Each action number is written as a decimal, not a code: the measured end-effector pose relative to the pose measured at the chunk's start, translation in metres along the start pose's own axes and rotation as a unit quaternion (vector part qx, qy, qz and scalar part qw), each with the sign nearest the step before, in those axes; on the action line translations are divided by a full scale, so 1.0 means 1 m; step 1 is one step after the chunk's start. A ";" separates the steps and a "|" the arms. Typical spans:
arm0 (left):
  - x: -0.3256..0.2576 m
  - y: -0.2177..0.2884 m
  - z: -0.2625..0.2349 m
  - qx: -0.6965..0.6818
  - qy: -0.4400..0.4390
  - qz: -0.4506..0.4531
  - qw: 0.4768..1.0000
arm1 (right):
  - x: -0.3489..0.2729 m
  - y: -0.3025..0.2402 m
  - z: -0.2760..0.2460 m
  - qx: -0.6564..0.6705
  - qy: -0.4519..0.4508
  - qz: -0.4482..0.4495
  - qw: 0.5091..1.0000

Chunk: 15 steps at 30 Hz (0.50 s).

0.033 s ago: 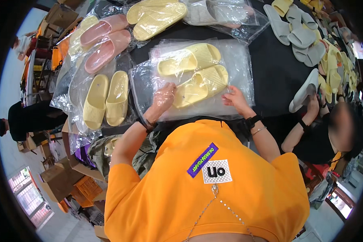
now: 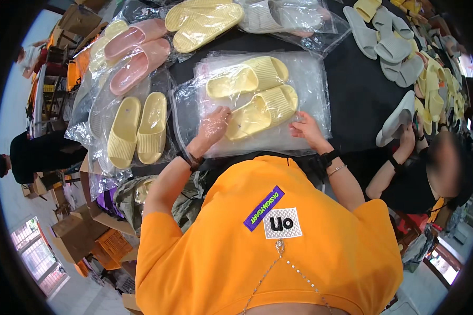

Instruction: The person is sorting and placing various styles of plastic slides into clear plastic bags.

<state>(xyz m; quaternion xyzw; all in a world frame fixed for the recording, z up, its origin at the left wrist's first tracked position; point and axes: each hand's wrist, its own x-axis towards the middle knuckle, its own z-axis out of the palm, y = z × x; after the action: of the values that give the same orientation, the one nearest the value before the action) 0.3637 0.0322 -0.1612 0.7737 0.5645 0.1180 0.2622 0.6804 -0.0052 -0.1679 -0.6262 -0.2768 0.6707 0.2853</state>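
Now, on the black table [image 2: 352,94], the top clear bag [image 2: 310,79] of the stack already holds my pair of yellow slippers [image 2: 263,107], side by side, so the filling looks done and the mouth is not yet closed. My left hand [image 2: 213,128] lies under the film at the nearer slipper's heel, fingers half curled; I cannot tell if they grip it. My right hand [image 2: 306,128] rests flat and spread on the bag by the toe end, holding nothing. To the left lie bagged pink slippers [image 2: 134,50] and another bagged yellow pair [image 2: 139,128]; loose grey slippers [image 2: 389,47] lie far right. My orange shirt carries a slanted purple label [image 2: 264,208] beside a white square patch [image 2: 282,223].
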 end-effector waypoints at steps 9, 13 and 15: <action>0.060 0.002 -0.006 0.143 0.083 0.198 0.966 | 0.002 0.001 -0.007 -0.043 -0.025 -0.003 0.999; 0.081 0.018 0.009 0.154 0.040 0.221 0.962 | 0.003 0.000 -0.009 0.002 -0.024 0.014 1.000; 0.090 0.032 0.011 0.148 0.000 0.186 0.971 | 0.002 0.001 -0.011 0.025 -0.013 0.017 0.999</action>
<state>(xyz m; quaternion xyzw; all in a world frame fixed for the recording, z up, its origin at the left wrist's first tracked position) 0.4250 0.1060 -0.1634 0.8954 0.4219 0.0802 0.1179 0.6909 -0.0038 -0.1706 -0.6148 -0.2529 0.6904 0.2853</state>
